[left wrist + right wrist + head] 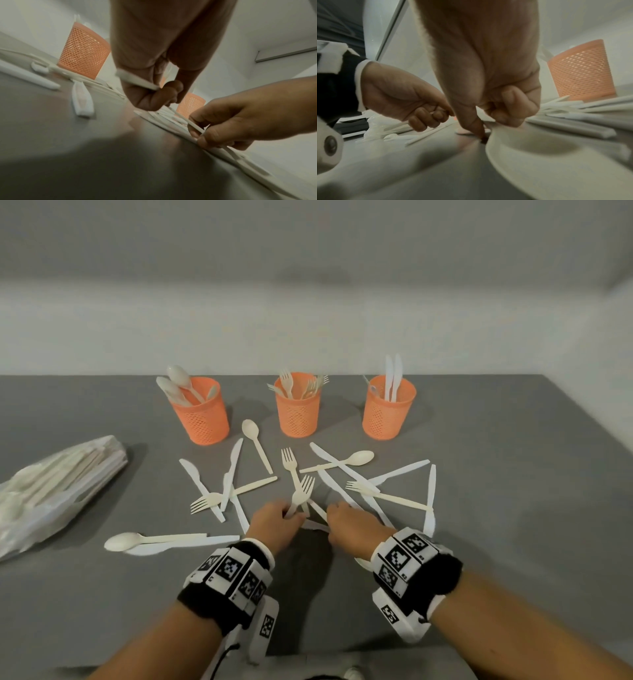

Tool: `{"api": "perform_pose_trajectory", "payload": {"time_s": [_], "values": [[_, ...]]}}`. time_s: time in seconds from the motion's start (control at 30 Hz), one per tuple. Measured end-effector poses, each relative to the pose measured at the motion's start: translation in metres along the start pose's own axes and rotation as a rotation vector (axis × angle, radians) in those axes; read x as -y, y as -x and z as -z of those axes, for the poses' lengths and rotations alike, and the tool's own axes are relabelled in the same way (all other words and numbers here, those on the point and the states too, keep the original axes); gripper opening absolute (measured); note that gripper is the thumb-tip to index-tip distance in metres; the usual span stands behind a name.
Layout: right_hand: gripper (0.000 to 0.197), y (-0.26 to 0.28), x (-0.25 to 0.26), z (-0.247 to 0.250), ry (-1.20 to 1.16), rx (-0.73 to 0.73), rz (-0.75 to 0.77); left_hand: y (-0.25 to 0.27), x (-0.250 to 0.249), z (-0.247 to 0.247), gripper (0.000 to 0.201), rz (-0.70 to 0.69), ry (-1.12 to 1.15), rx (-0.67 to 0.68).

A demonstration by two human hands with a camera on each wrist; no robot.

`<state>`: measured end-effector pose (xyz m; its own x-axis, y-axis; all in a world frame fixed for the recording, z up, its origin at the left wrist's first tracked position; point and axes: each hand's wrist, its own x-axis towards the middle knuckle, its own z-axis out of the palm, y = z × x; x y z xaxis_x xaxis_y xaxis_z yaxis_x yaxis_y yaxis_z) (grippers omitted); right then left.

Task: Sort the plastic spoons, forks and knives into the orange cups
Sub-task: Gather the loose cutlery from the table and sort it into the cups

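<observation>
Plastic cutlery lies scattered on the grey desk [513, 508] in front of three orange cups standing in a row at the far side. One cup at the left [202, 416] holds spoons, the middle cup [297, 409] holds forks, and the right cup [387, 412] holds white knives. Between the cups and the person, loose pieces cross over each other: a spoon [255, 443] just before the left cup, another spoon [342, 462] near the middle, a fork [222, 496] lying over two knives at the left, a long fork [383, 494] at the right, and a spoon with a knife [154, 542] side by side at the near left. The left hand [274, 523] has its grip clamped on a cream fork [301, 493], fingers curled around the handle, the tines pointing up and away from the person. The right hand [352, 529] is low over the pile just beside it; in the left wrist view its fingers [202, 129] pinch a thin white handle [190, 122], but I cannot tell which kind of piece it is. Both wrists wear black bands with white marker blocks [404, 559]. At the far left of the desk lies a clear plastic bag [51, 491] with more cutlery inside
</observation>
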<state>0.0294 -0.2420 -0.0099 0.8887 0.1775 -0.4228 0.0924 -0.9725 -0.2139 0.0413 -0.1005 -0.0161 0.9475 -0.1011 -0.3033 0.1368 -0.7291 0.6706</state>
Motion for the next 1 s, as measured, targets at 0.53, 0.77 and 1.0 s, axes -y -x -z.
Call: {"api": "perform_pose_trajectory", "payload": {"time_s": [0.53,0.77,1.0], "values": [[0.025,-0.008,-0.014,0.011,-0.015,0.014,0.024,-0.013,-0.008,-0.007,0.035,0.087,0.262,-0.086],[0.018,-0.011,-0.013,0.031,-0.67,0.01,0.08,-0.015,-0.02,-0.012,0.035,0.101,0.663,-0.009],[0.01,-0.009,-0.01,0.038,-0.918,-0.373,0.201,-0.031,-0.017,-0.003,0.041,0.126,0.787,-0.231]]}}
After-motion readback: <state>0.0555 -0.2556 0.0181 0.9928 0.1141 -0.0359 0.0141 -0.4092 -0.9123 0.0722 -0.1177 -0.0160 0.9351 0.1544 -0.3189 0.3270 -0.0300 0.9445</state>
